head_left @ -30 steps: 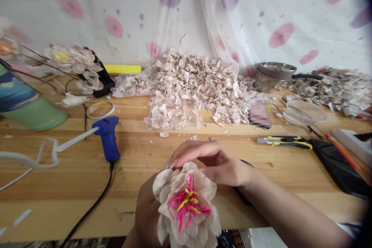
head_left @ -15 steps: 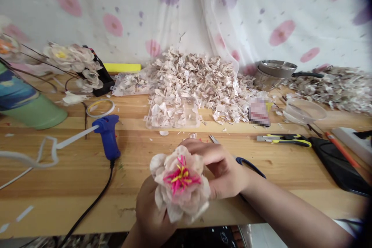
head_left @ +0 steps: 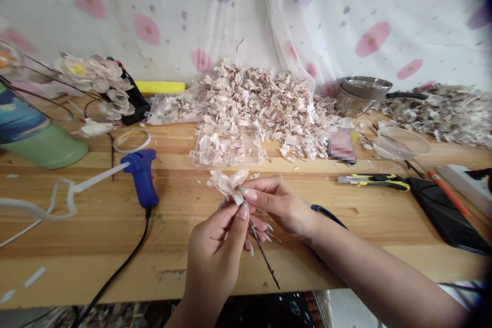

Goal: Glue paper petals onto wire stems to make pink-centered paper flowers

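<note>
Between my hands, above the table's front half, is a handmade flower [head_left: 227,182] of pale petals, tipped away so its underside faces me. Its thin brown twig stem [head_left: 265,258] slants down to the right. My left hand [head_left: 217,246] is closed round the stem just beneath the petals, thumb on top. My right hand [head_left: 286,205] pinches at the base of the bloom, fingertips close to the left thumb. The flower's centre is hidden from this side. A blue hot glue gun [head_left: 142,179] with a white glue stick lies to the left.
A clear divided box [head_left: 253,149] with petals sits before a big petal heap [head_left: 261,102]. Scissors [head_left: 328,213] lie partly behind my right arm. Rightward are a utility knife [head_left: 374,181], a black phone [head_left: 442,215] and a plastic bowl [head_left: 402,144]. A green vase [head_left: 63,146] leans at far left.
The flower has turned from facing me with its pink and yellow centre to showing its underside and stem. It is slightly higher, and my right fingers have moved to its base.
</note>
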Motion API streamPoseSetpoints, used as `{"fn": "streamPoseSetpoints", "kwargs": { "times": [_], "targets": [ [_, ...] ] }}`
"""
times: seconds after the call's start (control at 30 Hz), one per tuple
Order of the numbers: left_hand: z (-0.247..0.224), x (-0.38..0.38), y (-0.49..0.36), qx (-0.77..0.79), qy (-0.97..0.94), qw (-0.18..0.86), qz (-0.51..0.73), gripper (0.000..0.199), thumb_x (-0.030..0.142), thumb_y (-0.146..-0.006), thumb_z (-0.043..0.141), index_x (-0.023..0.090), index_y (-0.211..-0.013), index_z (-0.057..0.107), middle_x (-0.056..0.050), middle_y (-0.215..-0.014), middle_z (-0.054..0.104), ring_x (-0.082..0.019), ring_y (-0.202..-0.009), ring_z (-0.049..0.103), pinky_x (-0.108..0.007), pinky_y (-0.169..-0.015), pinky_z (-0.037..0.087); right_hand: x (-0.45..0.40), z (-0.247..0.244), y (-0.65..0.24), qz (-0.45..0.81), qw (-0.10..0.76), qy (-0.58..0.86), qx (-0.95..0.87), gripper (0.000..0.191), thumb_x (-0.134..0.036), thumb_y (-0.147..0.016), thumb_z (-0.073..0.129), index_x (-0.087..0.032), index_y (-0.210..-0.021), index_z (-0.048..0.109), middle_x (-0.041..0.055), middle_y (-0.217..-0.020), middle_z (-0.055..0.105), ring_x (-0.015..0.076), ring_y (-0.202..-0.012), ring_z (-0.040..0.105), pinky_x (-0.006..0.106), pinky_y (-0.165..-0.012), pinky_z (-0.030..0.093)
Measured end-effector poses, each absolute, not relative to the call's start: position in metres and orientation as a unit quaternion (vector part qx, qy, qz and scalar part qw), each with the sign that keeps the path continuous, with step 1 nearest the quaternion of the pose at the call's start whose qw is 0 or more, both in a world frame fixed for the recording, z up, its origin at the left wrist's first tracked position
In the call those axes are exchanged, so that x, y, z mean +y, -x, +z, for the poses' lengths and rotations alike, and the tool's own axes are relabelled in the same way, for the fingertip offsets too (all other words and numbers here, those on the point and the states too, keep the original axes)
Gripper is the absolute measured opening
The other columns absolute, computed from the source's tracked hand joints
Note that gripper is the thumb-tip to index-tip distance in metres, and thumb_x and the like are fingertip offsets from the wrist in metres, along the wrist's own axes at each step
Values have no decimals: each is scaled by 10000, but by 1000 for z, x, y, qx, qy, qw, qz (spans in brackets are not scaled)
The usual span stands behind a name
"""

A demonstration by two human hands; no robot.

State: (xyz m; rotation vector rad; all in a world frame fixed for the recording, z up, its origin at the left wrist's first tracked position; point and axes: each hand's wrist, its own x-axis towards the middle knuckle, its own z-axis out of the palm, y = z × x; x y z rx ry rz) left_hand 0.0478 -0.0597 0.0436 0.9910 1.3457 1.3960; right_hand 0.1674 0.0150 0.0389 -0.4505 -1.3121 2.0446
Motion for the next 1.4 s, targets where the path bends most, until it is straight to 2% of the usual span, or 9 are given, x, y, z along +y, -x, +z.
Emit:
{"fn": "streamPoseSetpoints", "kwargs": {
  "times": [0.17,0.37,0.53,0.67,0.87,1.4],
  "targets": [
    [38,-59,-50,570,-463,388,557,245,307,-907,583,194,-807,776,15,-597,694,-87,-494,560,-163,-489,451,12,36,-163,762,359,222,-491,302,-430,-866,689,-130,-847,722,-67,-505,498,45,-391,400,157,-365,372],
    [34,-58,-51,588,-501,316,550,244,284,-899,569,175,-856,783,15,-559,660,-108,-493,576,-188,-512,467,10,30,-161,770,376,227,-463,270,-410,-869,690,-143,-826,699,-85,-465,461,48,-376,409,164,-379,343],
    [33,-59,-50,590,-499,321,548,253,307,-906,568,176,-863,780,14,-546,641,-109,-481,557,-187,-495,462,8,31,-161,772,379,232,-455,275,-415,-850,708,-140,-836,706,-59,-538,547,38,-385,396,169,-368,316],
    [33,-60,-49,601,-497,321,537,284,348,-918,560,181,-857,780,25,-492,602,-107,-437,520,-188,-431,408,7,30,-160,770,378,229,-459,308,-436,-842,714,-133,-890,733,-67,-510,518,39,-381,383,174,-366,306],
    [34,-60,-49,595,-510,305,541,253,308,-903,563,185,-862,780,18,-558,654,-109,-480,564,-187,-503,464,7,33,-159,770,382,223,-461,288,-422,-832,725,-134,-841,722,-50,-545,580,33,-364,423,164,-353,295],
    [34,-63,-52,601,-514,291,538,255,298,-907,562,182,-832,777,35,-504,598,-107,-456,551,-190,-470,436,5,35,-160,764,385,217,-470,330,-470,-795,750,-156,-849,664,-36,-605,620,45,-393,455,173,-361,303]
  ]
}}
